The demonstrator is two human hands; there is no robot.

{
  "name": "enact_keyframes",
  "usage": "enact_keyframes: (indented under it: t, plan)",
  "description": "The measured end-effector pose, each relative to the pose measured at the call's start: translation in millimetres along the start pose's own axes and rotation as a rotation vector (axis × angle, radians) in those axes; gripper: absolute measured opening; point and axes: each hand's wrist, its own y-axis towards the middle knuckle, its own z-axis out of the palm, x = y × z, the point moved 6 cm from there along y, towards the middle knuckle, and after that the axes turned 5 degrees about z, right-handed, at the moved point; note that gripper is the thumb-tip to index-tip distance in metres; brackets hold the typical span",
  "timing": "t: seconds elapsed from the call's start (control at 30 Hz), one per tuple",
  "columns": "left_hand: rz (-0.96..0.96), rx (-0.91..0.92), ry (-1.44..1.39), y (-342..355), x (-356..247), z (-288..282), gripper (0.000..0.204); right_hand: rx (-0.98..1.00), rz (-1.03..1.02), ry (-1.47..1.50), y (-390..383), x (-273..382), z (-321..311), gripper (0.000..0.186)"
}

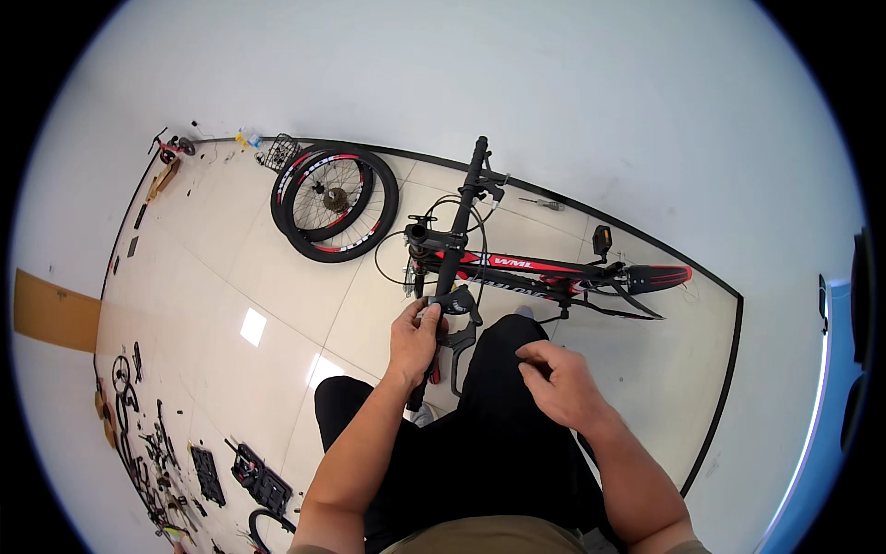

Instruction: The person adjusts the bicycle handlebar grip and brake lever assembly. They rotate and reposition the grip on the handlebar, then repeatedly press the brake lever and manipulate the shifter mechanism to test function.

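A black and red bicycle frame (512, 261) stands ahead of me without visible wheels, its long black handlebar (471, 185) running toward my legs, with cables and brake levers attached. My left hand (415, 343) is closed on the black shifter and brake lever unit (452, 305) at the bar's near part, thumb on top. My right hand (554, 379) hovers over my right knee, right of the lever, fingers loosely curled with thumb and index apart and nothing visible in them. A black pedal (601, 240) sticks up behind the red-edged saddle area (657, 277).
Two wheels (337, 208) lie on the tiled floor (203, 286) by the back wall, near a wire basket (277, 152) and a small tool (544, 203). A small bike (171, 148) is in the far corner. Black tool cases (258, 477) and scattered bike parts lie at lower left.
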Motion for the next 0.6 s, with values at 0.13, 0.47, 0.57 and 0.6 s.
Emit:
enact_keyframes:
  t: [0.13,0.47,0.57,0.6]
  plan:
    - [0.168,-0.063,0.241,-6.8,-17.7,2.3,0.048,0.008,0.005,-0.002,0.4,-1.2,-0.7,0.020]
    - [0.313,-0.086,0.428,-7.5,-29.3,-9.9,0.041,0.011,-0.022,-0.019,1.6,2.3,-1.0,0.020]
    - [0.306,-0.099,0.491,-5.0,-27.5,-11.3,0.040,0.019,-0.012,-0.039,1.8,2.0,-0.3,0.019]
    - [0.305,-0.102,0.514,-3.8,-26.2,-11.9,0.040,0.023,-0.008,-0.048,2.2,1.7,0.3,0.018]
